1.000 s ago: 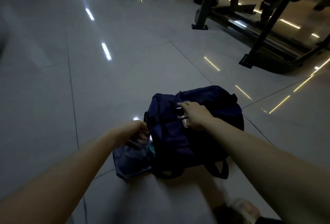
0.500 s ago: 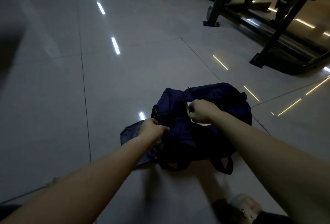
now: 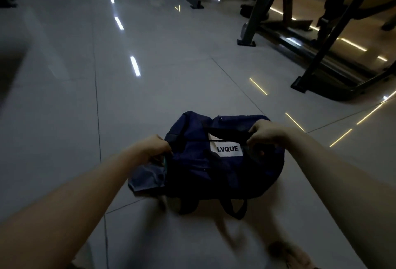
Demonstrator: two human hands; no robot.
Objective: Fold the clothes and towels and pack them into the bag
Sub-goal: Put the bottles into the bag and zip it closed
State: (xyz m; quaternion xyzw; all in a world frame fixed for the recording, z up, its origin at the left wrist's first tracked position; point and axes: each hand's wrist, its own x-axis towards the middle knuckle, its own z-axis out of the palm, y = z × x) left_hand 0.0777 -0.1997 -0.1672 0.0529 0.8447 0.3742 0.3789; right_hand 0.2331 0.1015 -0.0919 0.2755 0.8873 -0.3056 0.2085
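On the floor (image 3: 150, 97), your left hand (image 3: 154, 148) and right hand (image 3: 266, 133) grip the bag (image 3: 214, 174); cloth (image 3: 147, 179) protruding at nine o'clock probably needs tucking.

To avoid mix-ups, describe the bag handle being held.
On the grey tiled floor lies a navy duffel bag. The held handle is the black strap across its top, above the white LVQUE label; the other handle loops slack at the near side.

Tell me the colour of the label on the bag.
The label on the bag is white with black lettering; head view.
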